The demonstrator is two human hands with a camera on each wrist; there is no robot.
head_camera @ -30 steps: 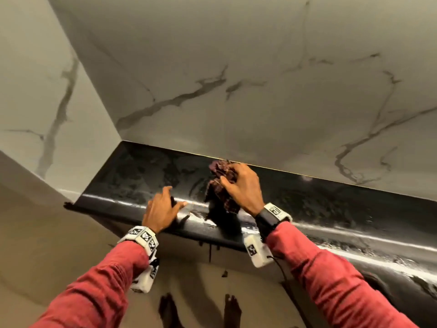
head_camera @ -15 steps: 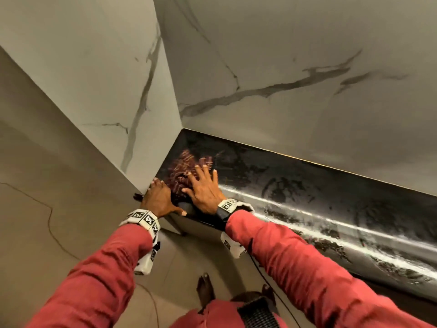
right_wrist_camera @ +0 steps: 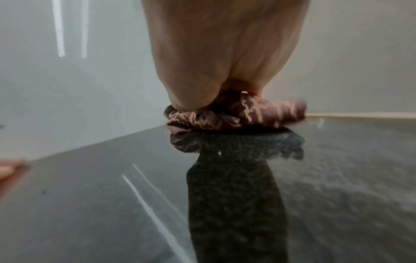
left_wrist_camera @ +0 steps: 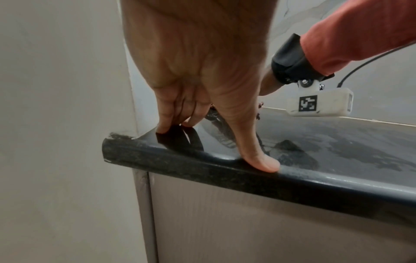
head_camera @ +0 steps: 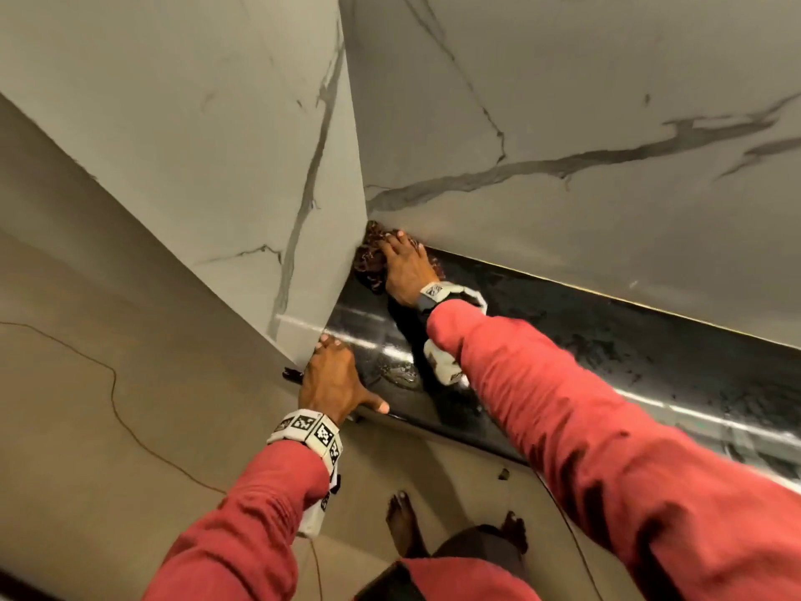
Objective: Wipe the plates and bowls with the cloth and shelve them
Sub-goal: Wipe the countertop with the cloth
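Observation:
A dark red patterned cloth lies bunched in the far left corner of the glossy black countertop, where the two marble walls meet. My right hand lies on top of it with fingers stretched toward the corner, pressing it down; the right wrist view shows the cloth squashed under the hand. My left hand rests on the counter's front left end, fingertips on top and thumb on the rounded edge. No plates or bowls are in view.
Grey-veined marble walls close the counter at the back and left. Wet smears streak the countertop. A pale cabinet front stands under the edge. My bare feet are on the tiled floor below.
My right hand has slid the cloth left along the counter and back into the wall corner. My left hand moved left to the counter's end and stays on the edge.

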